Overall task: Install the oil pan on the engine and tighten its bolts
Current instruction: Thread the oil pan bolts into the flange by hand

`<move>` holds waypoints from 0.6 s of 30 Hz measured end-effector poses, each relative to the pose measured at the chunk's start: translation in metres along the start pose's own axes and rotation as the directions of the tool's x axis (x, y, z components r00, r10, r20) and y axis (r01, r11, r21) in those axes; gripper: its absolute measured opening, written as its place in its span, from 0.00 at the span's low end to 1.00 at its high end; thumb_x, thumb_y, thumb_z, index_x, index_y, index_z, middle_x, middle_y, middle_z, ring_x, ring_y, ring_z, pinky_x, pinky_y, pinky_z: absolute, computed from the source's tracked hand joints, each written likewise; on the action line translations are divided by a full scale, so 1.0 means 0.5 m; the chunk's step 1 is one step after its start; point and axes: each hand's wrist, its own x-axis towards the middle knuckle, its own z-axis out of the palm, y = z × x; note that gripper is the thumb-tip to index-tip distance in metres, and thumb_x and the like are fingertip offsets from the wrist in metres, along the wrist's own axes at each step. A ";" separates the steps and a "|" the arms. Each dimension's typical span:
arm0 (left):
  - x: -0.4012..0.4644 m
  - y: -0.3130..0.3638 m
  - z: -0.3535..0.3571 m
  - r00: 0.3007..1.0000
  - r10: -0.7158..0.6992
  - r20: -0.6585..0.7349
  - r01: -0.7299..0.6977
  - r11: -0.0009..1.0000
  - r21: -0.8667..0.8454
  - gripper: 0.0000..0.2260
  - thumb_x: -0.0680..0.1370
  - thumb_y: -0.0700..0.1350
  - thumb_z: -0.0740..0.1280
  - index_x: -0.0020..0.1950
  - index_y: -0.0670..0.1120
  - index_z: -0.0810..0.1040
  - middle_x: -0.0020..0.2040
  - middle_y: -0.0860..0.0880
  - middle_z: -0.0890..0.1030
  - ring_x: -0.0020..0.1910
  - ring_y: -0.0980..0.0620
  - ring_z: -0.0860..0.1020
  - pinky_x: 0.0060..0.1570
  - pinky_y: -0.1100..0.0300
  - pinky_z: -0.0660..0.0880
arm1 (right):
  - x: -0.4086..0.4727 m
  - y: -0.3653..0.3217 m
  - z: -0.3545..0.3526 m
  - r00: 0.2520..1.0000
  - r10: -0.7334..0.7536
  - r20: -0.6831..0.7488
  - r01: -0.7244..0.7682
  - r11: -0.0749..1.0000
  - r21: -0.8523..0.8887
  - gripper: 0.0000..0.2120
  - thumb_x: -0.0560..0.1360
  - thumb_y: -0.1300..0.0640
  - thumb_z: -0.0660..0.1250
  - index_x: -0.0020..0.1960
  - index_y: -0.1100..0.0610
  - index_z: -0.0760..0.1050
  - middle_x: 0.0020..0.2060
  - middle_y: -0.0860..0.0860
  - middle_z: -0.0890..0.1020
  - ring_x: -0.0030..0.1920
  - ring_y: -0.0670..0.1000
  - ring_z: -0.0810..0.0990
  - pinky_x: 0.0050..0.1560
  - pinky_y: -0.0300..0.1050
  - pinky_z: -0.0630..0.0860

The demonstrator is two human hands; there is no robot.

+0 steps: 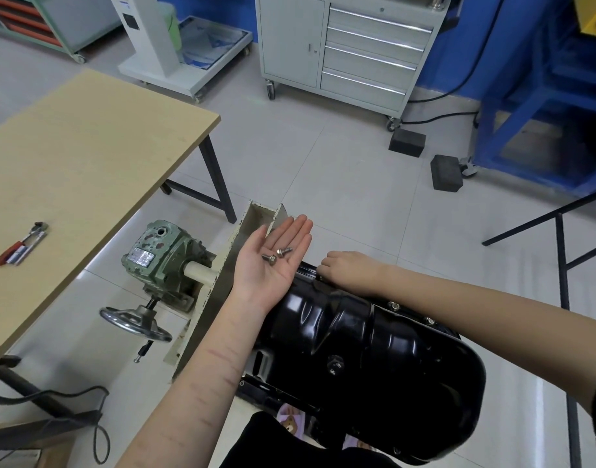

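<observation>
Black oil pan (374,349) sits on the engine, long axis running away rightward. Left hand (273,261), palm up and fingers straight, carries two bolts (277,255). Right hand (343,265) rests at the pan's far flange, apparently pinching a bolt there; nearer the holes.

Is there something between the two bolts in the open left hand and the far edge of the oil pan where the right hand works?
Nothing visible blocks the way. The two bolts lie loose on the open left hand, held above the black oil pan. The right hand rests on the pan's far edge, close beside them, with only open air between.
</observation>
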 end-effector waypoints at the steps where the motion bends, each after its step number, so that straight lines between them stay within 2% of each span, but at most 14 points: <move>1: 0.000 0.000 0.000 1.000 0.001 0.001 -0.001 1.000 0.000 0.18 0.81 0.46 0.53 0.53 0.34 0.75 0.48 0.37 0.82 0.45 0.42 0.82 0.46 0.49 0.77 | 0.002 -0.001 0.000 1.000 0.013 -0.001 -0.013 1.000 -0.010 0.12 0.81 0.60 0.50 0.58 0.63 0.68 0.55 0.57 0.75 0.58 0.54 0.70 0.55 0.47 0.67; 6: -0.002 0.002 -0.001 1.000 0.000 -0.002 0.000 1.000 -0.013 0.18 0.81 0.46 0.53 0.53 0.33 0.74 0.48 0.37 0.82 0.46 0.41 0.82 0.47 0.48 0.76 | 0.004 -0.002 -0.011 0.997 0.074 0.036 -0.073 0.997 -0.032 0.17 0.82 0.51 0.50 0.59 0.63 0.69 0.57 0.57 0.75 0.59 0.55 0.71 0.57 0.48 0.67; 7: -0.003 0.002 -0.002 1.000 -0.002 -0.004 0.002 1.000 -0.016 0.18 0.81 0.46 0.53 0.54 0.33 0.74 0.49 0.37 0.82 0.46 0.41 0.82 0.47 0.48 0.76 | -0.002 -0.004 -0.023 0.994 0.106 0.008 -0.106 0.994 0.022 0.18 0.81 0.49 0.51 0.58 0.62 0.70 0.55 0.57 0.76 0.58 0.55 0.72 0.56 0.48 0.67; 8: -0.003 0.003 -0.002 1.000 -0.005 -0.008 0.005 1.000 -0.017 0.18 0.81 0.47 0.53 0.54 0.33 0.74 0.49 0.36 0.82 0.47 0.41 0.82 0.48 0.48 0.76 | -0.007 -0.005 -0.038 0.983 0.161 -0.088 -0.149 0.980 0.129 0.18 0.81 0.48 0.53 0.56 0.62 0.72 0.52 0.57 0.78 0.56 0.55 0.73 0.54 0.49 0.69; 9: -0.004 0.004 -0.002 1.000 -0.006 -0.015 0.005 1.000 -0.014 0.19 0.81 0.47 0.53 0.54 0.33 0.75 0.49 0.36 0.82 0.47 0.41 0.81 0.49 0.47 0.75 | -0.015 -0.006 -0.057 0.940 0.234 -0.248 -0.160 0.946 0.283 0.17 0.80 0.49 0.56 0.53 0.62 0.74 0.47 0.57 0.79 0.53 0.56 0.75 0.50 0.49 0.70; 11: -0.003 0.008 0.000 0.999 0.012 -0.037 -0.012 1.000 0.005 0.20 0.81 0.48 0.53 0.53 0.33 0.75 0.48 0.36 0.82 0.47 0.41 0.81 0.49 0.47 0.75 | -0.027 -0.011 -0.112 0.743 0.360 -0.564 -0.021 0.855 0.518 0.13 0.77 0.54 0.63 0.48 0.63 0.78 0.38 0.57 0.79 0.43 0.57 0.77 0.43 0.49 0.73; 12: -0.001 0.011 0.002 0.999 0.026 -0.045 -0.025 0.999 0.022 0.20 0.81 0.49 0.52 0.53 0.33 0.75 0.47 0.36 0.82 0.47 0.42 0.81 0.48 0.49 0.76 | -0.030 -0.018 -0.142 0.641 0.366 -0.675 0.071 0.847 0.527 0.10 0.75 0.56 0.65 0.47 0.63 0.79 0.35 0.57 0.79 0.40 0.57 0.77 0.41 0.47 0.73; 13: 0.000 0.015 0.006 0.998 0.040 -0.048 -0.038 0.999 0.036 0.20 0.81 0.49 0.52 0.53 0.34 0.75 0.46 0.37 0.82 0.46 0.43 0.81 0.46 0.51 0.77 | -0.029 -0.025 -0.171 0.599 0.319 -0.734 0.129 0.867 0.481 0.10 0.73 0.58 0.66 0.48 0.63 0.80 0.35 0.57 0.78 0.38 0.57 0.77 0.40 0.47 0.73; 14: 0.002 0.019 0.011 0.997 0.051 -0.050 -0.049 0.998 0.040 0.20 0.82 0.49 0.52 0.53 0.34 0.74 0.44 0.37 0.82 0.45 0.44 0.82 0.44 0.55 0.78 | -0.023 -0.036 -0.193 0.608 0.229 -0.761 0.168 0.899 0.404 0.11 0.72 0.58 0.67 0.50 0.63 0.80 0.35 0.58 0.78 0.37 0.57 0.77 0.39 0.47 0.73; 16: 0.005 0.029 0.022 0.997 0.058 -0.048 -0.057 0.998 0.019 0.20 0.82 0.49 0.51 0.48 0.35 0.75 0.37 0.41 0.83 0.36 0.49 0.82 0.33 0.60 0.78 | -0.005 -0.054 -0.218 0.696 0.029 -0.717 0.192 0.955 0.225 0.11 0.70 0.58 0.68 0.50 0.63 0.81 0.36 0.60 0.79 0.37 0.59 0.78 0.37 0.49 0.74; 18: 0.006 0.042 0.031 0.999 0.048 -0.023 -0.048 0.999 -0.001 0.24 0.82 0.49 0.50 0.42 0.35 0.79 0.32 0.44 0.82 0.28 0.52 0.81 0.24 0.67 0.74 | 0.010 -0.063 -0.227 0.805 -0.026 -0.592 0.150 0.976 0.160 0.11 0.74 0.59 0.65 0.53 0.62 0.80 0.40 0.62 0.79 0.43 0.60 0.77 0.42 0.51 0.72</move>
